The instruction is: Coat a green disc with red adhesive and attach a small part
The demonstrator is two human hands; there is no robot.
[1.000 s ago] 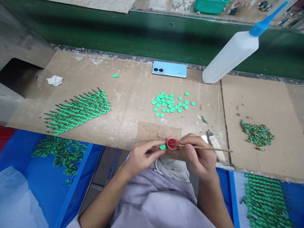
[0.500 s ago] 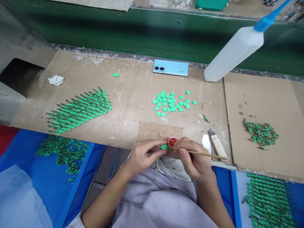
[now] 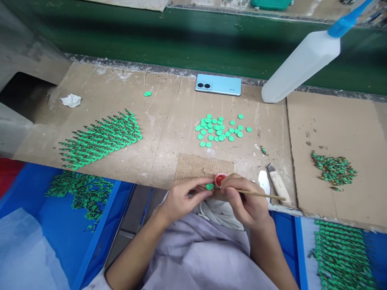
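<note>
Between the thumb and fingers of my left hand (image 3: 184, 198) is a small green disc (image 3: 209, 187), held near the table's front edge. My right hand (image 3: 246, 199) pinches a thin wooden stick (image 3: 262, 194), its tip close to the disc; whether they touch I cannot tell. Just behind the fingertips stands a small round pot of red stuff (image 3: 220, 179), beside a piece of cork-like board (image 3: 202, 166). Several loose green discs (image 3: 219, 133) lie scattered beyond my hands.
Rows of green discs with dark fittings (image 3: 102, 141) lie at left, and a small-parts heap (image 3: 334, 168) at right. A blue phone (image 3: 218, 85), a leaning white bottle (image 3: 300, 66) and a scraper (image 3: 278, 184) are on the table. Blue bins (image 3: 99, 233) flank my lap.
The stick in my right hand has shifted slightly left, towards the disc. My left hand keeps its hold on the disc. The whole view has moved a little.
</note>
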